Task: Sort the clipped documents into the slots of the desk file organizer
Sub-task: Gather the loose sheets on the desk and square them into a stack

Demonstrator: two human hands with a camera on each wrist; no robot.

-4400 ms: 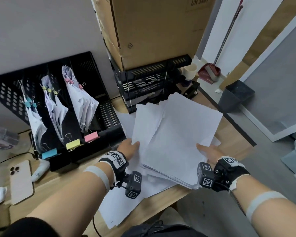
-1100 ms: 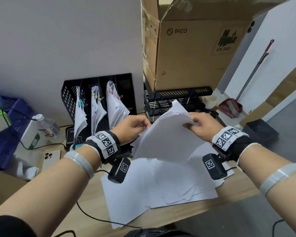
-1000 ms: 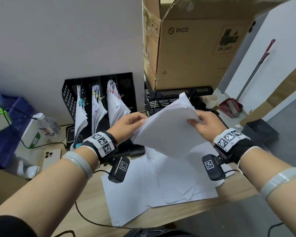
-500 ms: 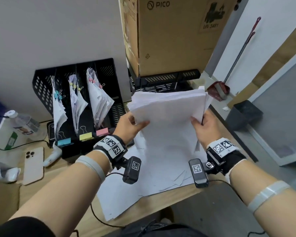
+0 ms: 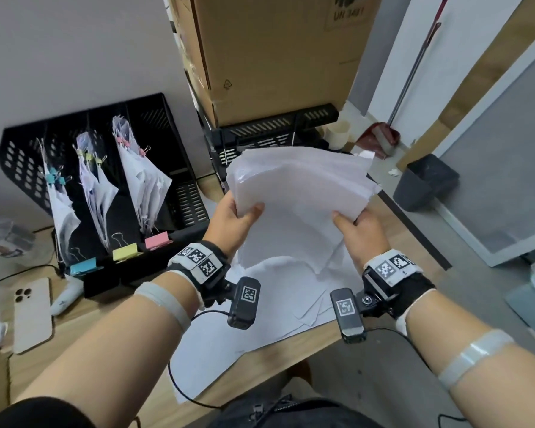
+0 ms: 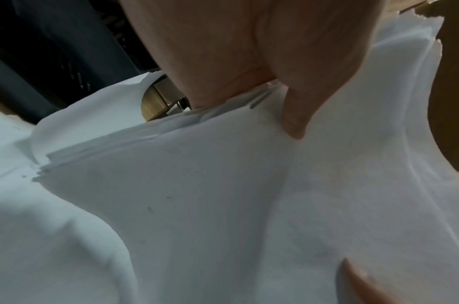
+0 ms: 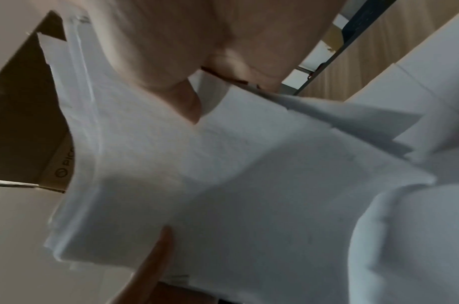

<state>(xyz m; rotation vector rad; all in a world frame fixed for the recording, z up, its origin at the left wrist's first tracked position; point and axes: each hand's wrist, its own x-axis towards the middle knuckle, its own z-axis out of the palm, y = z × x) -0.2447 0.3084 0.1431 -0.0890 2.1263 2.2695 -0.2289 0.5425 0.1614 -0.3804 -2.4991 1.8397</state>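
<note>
A thick stack of loose white sheets [image 5: 300, 193] is held above the desk between both hands. My left hand [image 5: 238, 219] grips its left edge, thumb on top; my right hand [image 5: 357, 225] grips its right edge. Both wrist views show the stack [image 6: 223, 195] [image 7: 249, 174] pinched between thumb and fingers. The black file organizer [image 5: 22, 156] stands at the left against the wall. Three of its slots hold clipped documents: blue clips [image 5: 54, 179], yellow-green clips [image 5: 88, 156], pink clips [image 5: 124, 142]. Matching blue, yellow and pink labels sit at the slot fronts.
More white sheets [image 5: 229, 335] lie spread on the wooden desk under my hands. A large cardboard box [image 5: 275, 57] rests on a black tray rack [image 5: 275, 131] behind. A phone [image 5: 33, 313] lies at the left. A dark bin [image 5: 423, 183] stands on the floor.
The stack has been gathered from the desk, lifted and squared between both hands. In the last half second it tilted flatter and my view dipped slightly downward.
</note>
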